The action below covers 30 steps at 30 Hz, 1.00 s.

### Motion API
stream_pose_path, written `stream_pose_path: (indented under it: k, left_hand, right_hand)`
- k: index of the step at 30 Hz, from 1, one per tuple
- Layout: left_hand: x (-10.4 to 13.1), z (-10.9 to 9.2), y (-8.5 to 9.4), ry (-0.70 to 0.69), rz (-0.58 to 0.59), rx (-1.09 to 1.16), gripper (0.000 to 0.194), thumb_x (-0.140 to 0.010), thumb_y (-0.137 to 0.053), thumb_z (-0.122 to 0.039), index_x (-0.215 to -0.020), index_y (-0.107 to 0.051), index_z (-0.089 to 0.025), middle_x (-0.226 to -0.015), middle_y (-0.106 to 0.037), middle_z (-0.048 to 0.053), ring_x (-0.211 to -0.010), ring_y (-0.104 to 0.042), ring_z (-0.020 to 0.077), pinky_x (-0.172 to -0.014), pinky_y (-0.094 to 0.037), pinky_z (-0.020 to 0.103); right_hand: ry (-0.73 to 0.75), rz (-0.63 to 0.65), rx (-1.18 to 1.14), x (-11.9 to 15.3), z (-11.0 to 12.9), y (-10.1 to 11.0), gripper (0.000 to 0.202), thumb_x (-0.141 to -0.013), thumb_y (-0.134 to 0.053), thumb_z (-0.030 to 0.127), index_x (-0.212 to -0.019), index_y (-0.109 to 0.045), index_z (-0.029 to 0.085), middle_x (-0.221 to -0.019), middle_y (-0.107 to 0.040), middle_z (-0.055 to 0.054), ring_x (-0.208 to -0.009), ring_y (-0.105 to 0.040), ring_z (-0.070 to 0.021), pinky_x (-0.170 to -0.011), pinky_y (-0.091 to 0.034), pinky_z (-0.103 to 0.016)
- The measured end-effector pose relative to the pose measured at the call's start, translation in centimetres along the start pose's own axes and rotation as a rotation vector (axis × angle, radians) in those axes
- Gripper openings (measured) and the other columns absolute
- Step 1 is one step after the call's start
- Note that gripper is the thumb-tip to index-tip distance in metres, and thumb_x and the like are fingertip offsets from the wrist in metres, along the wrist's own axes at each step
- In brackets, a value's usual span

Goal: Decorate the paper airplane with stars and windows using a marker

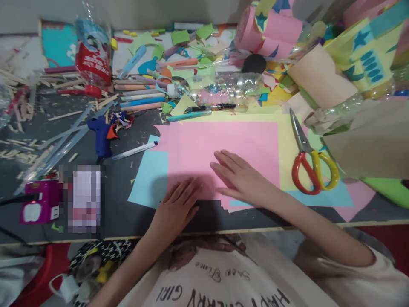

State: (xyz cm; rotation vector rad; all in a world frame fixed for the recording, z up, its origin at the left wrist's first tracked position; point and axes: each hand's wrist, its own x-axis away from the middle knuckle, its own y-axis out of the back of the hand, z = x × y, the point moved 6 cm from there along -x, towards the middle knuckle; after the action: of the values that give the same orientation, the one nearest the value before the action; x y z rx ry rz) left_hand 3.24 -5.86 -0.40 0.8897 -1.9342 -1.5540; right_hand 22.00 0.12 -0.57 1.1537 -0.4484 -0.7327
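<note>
A pink sheet of paper (194, 149) lies over a light blue sheet (148, 179) and a yellow sheet (287, 149) on the dark table. On the pink sheet's lower left part rests my left hand (180, 200), palm down, holding nothing. My right hand (239, 177) lies flat nearer the sheet's middle, fingers apart and pointing up and left, with nothing in it. Scissors (306, 157) with one red and one yellow handle lie to the right of my right hand. A white marker (136, 150) is left of the pink sheet.
Blue glue gun (101, 134), purple box (40, 202) and blurred rectangular item (84, 198) are at left. Behind the sheets lie pens, paper scraps, a clear bottle (223, 87) and a red-labelled bottle (92, 55). Pink cylinder (271, 32) and brown paper (370, 140) are at right.
</note>
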Motion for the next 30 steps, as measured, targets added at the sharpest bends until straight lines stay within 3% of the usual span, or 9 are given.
stream_pose_path:
  k: [3, 7, 12, 17, 20, 22, 25, 27, 30]
  left_hand:
    - [1.0, 0.2, 0.5, 0.006, -0.038, -0.028, 0.041, -0.105, -0.046, -0.024, -0.143, -0.060, -0.016, -0.145, -0.065, 0.013, -0.130, -0.065, 0.0288, -0.105, -0.056, 0.045]
    - [1.5, 0.3, 0.8, 0.028, -0.040, 0.025, 0.040, -0.103, -0.050, -0.024, -0.142, -0.061, -0.017, -0.142, -0.067, 0.013, -0.127, -0.067, 0.0279, -0.104, -0.058, 0.044]
    - [1.6, 0.4, 1.2, 0.026, -0.072, 0.050, 0.040, -0.101, -0.053, -0.021, -0.141, -0.060, -0.015, -0.136, -0.071, 0.014, -0.117, -0.072, 0.0265, -0.096, -0.061, 0.041]
    - [1.8, 0.4, 1.7, 0.027, -0.108, 0.038, 0.032, -0.102, -0.052, -0.020, -0.130, -0.066, -0.017, -0.127, -0.075, 0.014, -0.110, -0.074, 0.0261, -0.092, -0.063, 0.041]
    - [1.8, 0.8, 2.7, 0.025, -0.158, 0.075, 0.030, -0.103, -0.045, -0.014, -0.119, -0.070, -0.018, -0.118, -0.079, 0.010, -0.101, -0.077, 0.0222, -0.084, -0.064, 0.036]
    - [1.4, 1.6, 3.3, 0.051, -0.192, 0.117, 0.029, -0.105, -0.043, -0.015, -0.109, -0.072, -0.018, -0.105, -0.081, 0.007, -0.089, -0.078, 0.0200, -0.076, -0.063, 0.032]
    - [0.0, 3.2, 3.9, 0.118, -0.184, 0.091, 0.032, -0.106, -0.042, -0.020, -0.095, -0.072, -0.020, -0.083, -0.079, 0.005, -0.071, -0.074, 0.0202, -0.063, -0.058, 0.031]
    - [-1.5, 4.0, 4.0, 0.137, -0.138, 0.016, 0.034, -0.105, -0.041, -0.020, -0.090, -0.072, -0.021, -0.079, -0.077, 0.005, -0.071, -0.073, 0.0226, -0.067, -0.057, 0.034]
    - [-3.5, 4.6, 3.7, 0.160, -0.051, -0.081, 0.034, -0.102, -0.043, -0.017, -0.081, -0.069, -0.021, -0.073, -0.074, 0.005, -0.067, -0.069, 0.0246, -0.068, -0.055, 0.037]
  right_hand:
    - [-0.036, -0.003, 0.089, 4.0, 0.7, -0.9, 0.073, -0.097, -0.056, 0.060, -0.152, -0.044, 0.014, -0.161, -0.046, -0.024, -0.152, -0.041, -0.0380, -0.119, -0.044, -0.058]
    - [-0.074, -0.034, 0.082, 6.5, 1.2, -1.5, 0.070, -0.100, -0.053, 0.058, -0.155, -0.043, 0.015, -0.160, -0.048, -0.022, -0.154, -0.040, -0.0335, -0.120, -0.045, -0.055]
    - [-0.013, -0.061, 0.038, 6.7, 1.8, -0.5, 0.052, -0.101, -0.057, 0.044, -0.146, -0.056, 0.016, -0.150, -0.060, -0.019, -0.147, -0.050, -0.0321, -0.115, -0.051, -0.055]
    - [0.079, -0.140, 0.040, 6.3, 2.2, 1.6, 0.025, -0.101, -0.057, 0.021, -0.119, -0.074, 0.018, -0.126, -0.077, -0.014, -0.124, -0.070, -0.0277, -0.103, -0.062, -0.049]
    - [0.067, -0.161, 0.074, 6.3, 2.0, 2.8, 0.027, -0.102, -0.049, 0.013, -0.107, -0.076, 0.015, -0.106, -0.082, -0.013, -0.102, -0.078, -0.0244, -0.091, -0.068, -0.042]
    - [-0.003, -0.176, 0.100, 6.3, 1.6, 3.3, 0.029, -0.103, -0.046, 0.013, -0.114, -0.073, 0.016, -0.103, -0.082, -0.013, -0.094, -0.079, -0.0242, -0.088, -0.068, -0.042]
    - [-0.130, -0.255, 0.152, 6.1, 1.4, 3.5, 0.048, -0.101, -0.047, 0.014, -0.148, -0.052, 0.024, -0.128, -0.076, -0.013, -0.118, -0.073, -0.0286, -0.109, -0.056, -0.055]
    - [-0.131, -0.292, 0.179, 5.6, 2.0, 3.0, 0.064, -0.100, -0.050, 0.014, -0.159, -0.034, 0.030, -0.145, -0.067, -0.010, -0.141, -0.058, -0.0300, -0.123, -0.040, -0.060]
    - [-0.010, -0.257, 0.226, 4.2, 3.6, 1.4, 0.057, -0.100, -0.050, 0.017, -0.155, -0.041, 0.028, -0.147, -0.065, -0.008, -0.146, -0.051, -0.0295, -0.129, -0.028, -0.058]
